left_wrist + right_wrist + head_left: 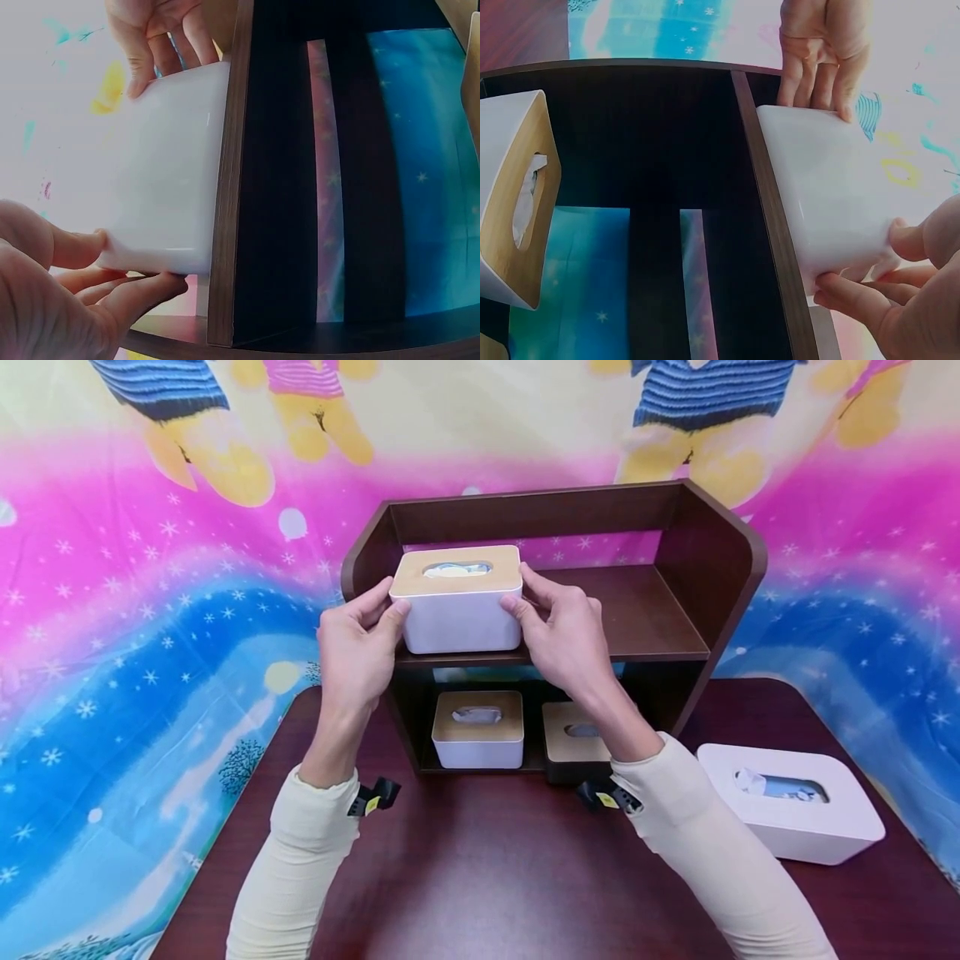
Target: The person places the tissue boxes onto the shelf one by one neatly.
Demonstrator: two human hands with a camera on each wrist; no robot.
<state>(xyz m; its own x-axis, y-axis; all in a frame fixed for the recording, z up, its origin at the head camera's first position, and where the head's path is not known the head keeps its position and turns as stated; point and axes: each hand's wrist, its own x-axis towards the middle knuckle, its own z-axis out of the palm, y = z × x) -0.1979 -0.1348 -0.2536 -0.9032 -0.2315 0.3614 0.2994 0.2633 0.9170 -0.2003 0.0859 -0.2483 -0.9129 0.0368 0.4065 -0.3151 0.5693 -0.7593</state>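
Both hands grip a white tissue box [461, 622] with a wood-look lid, one at each end, at the left front of the upper shelf [637, 614]. My left hand [356, 647] has its thumb on the front corner and its fingers along the left side. On the opposite end, my right hand [566, 631] holds the same way, thumb in front and fingers on the right side. In both wrist views the box's white front [165, 172] shows between the hands, its lower edge right at the shelf board [776, 225]. Something pale shows in the lid's oval slot.
Below, a white tissue box [478, 753] with a wood-look lid and a black one [570, 768], partly behind the right forearm, stand in the lower compartment. A larger white tissue box [810, 835] lies on the table [480, 877] at right. A printed cloth [150, 652] hangs behind.
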